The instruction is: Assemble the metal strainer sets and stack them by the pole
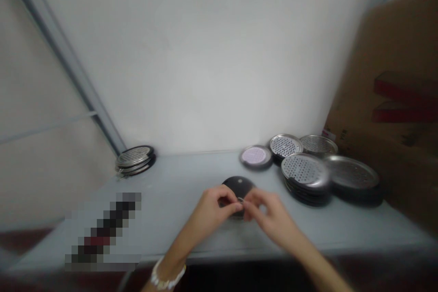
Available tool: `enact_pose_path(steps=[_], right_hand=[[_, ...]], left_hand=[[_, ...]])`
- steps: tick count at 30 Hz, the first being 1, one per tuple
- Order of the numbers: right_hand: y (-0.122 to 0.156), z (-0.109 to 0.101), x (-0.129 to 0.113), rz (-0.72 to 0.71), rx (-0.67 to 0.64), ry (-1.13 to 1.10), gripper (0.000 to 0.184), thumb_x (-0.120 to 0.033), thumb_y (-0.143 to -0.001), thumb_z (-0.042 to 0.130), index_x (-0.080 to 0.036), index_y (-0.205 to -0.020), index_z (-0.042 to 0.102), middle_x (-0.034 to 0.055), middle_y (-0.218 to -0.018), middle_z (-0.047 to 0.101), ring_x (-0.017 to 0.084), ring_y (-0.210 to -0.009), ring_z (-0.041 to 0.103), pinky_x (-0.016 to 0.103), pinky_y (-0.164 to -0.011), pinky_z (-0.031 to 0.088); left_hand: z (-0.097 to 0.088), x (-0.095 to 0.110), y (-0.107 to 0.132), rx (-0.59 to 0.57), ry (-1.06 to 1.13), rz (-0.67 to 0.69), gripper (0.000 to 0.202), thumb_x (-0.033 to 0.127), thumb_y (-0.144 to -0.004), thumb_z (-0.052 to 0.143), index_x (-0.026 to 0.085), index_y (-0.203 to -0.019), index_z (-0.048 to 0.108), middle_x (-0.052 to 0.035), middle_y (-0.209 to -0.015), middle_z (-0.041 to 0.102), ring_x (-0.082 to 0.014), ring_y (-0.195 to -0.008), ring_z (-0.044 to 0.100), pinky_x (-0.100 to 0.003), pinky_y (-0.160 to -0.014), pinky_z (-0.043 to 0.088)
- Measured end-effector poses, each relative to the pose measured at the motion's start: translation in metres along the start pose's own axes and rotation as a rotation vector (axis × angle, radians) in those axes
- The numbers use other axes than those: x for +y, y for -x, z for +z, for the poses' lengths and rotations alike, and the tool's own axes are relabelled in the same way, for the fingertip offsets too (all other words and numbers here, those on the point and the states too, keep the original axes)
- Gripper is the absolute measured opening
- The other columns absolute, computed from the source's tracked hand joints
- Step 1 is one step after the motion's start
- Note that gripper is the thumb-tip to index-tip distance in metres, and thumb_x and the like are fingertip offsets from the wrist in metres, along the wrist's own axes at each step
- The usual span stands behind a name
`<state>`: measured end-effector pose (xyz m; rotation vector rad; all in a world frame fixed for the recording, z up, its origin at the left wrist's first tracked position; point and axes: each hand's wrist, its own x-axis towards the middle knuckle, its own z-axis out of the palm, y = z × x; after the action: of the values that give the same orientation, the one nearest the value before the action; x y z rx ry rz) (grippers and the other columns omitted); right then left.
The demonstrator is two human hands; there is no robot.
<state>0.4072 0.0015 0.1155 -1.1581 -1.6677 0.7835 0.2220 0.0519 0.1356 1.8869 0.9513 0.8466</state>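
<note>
My left hand (214,207) and my right hand (268,216) meet over a dark round disc (237,185) that lies on the pale table (178,191). Both hands are pinched together on a small metal ring (240,200) at the disc's near edge. My fingertips cover part of the disc. A beaded bracelet (167,278) sits on my left wrist.
Stacks of perforated metal discs (304,171) and plain round lids (351,173) stand at the right, with a pale-faced disc (255,156) beside them. Another stack of discs (135,159) sits back left. A cardboard box (393,100) leans at the right.
</note>
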Motion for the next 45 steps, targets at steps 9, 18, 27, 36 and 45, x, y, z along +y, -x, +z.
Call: enact_pose_path(steps=[9, 18, 27, 36, 45], right_hand=[[-0.001, 0.0, 0.001, -0.009, 0.045, -0.079, 0.028, -0.04, -0.098, 0.06, -0.019, -0.08, 0.066, 0.0034, -0.069, 0.073, 0.019, -0.066, 0.068, 0.028, -0.067, 0.048], [0.0, 0.002, 0.0, -0.024, 0.014, -0.082, 0.029, -0.042, -0.099, 0.061, -0.019, -0.081, 0.065, 0.003, -0.07, 0.074, 0.019, -0.068, 0.069, 0.028, -0.069, 0.049], [0.001, 0.005, 0.004, -0.005, 0.021, -0.121, 0.031, -0.045, -0.099, 0.06, -0.019, -0.084, 0.064, 0.0033, -0.07, 0.073, 0.018, -0.067, 0.068, 0.028, -0.068, 0.049], [-0.001, 0.003, 0.001, 0.04, 0.023, -0.242, 0.041, -0.058, -0.096, 0.061, -0.02, -0.08, 0.06, 0.0033, -0.068, 0.072, 0.019, -0.066, 0.068, 0.028, -0.064, 0.051], [0.0, 0.008, 0.003, 0.06, 0.01, -0.313, 0.049, -0.067, -0.093, 0.061, -0.02, -0.081, 0.059, 0.0025, -0.064, 0.07, 0.018, -0.062, 0.066, 0.028, -0.064, 0.049]], left_hand=[[-0.007, -0.004, 0.0, -0.137, 0.256, -0.041, 0.023, 0.037, -0.078, 0.078, 0.015, -0.074, 0.074, -0.0072, -0.087, 0.075, -0.0202, -0.084, 0.067, -0.029, -0.08, 0.051], [-0.004, -0.006, -0.001, -0.065, 0.148, -0.051, 0.02, 0.034, -0.078, 0.077, 0.015, -0.078, 0.078, -0.0079, -0.083, 0.079, -0.0206, -0.079, 0.069, -0.029, -0.076, 0.051], [-0.004, 0.0, -0.001, -0.049, 0.103, -0.047, 0.016, 0.031, -0.077, 0.076, 0.016, -0.074, 0.079, -0.0079, -0.085, 0.08, -0.0217, -0.083, 0.071, -0.03, -0.081, 0.053], [-0.011, 0.0, 0.001, -0.183, 0.168, -0.089, 0.025, 0.04, -0.08, 0.076, 0.015, -0.08, 0.077, -0.0045, -0.077, 0.076, -0.0172, -0.074, 0.065, -0.027, -0.074, 0.049], [-0.007, -0.004, -0.001, -0.176, 0.19, -0.053, 0.024, 0.038, -0.08, 0.077, 0.014, -0.078, 0.076, -0.0069, -0.083, 0.077, -0.0187, -0.08, 0.066, -0.029, -0.078, 0.05]])
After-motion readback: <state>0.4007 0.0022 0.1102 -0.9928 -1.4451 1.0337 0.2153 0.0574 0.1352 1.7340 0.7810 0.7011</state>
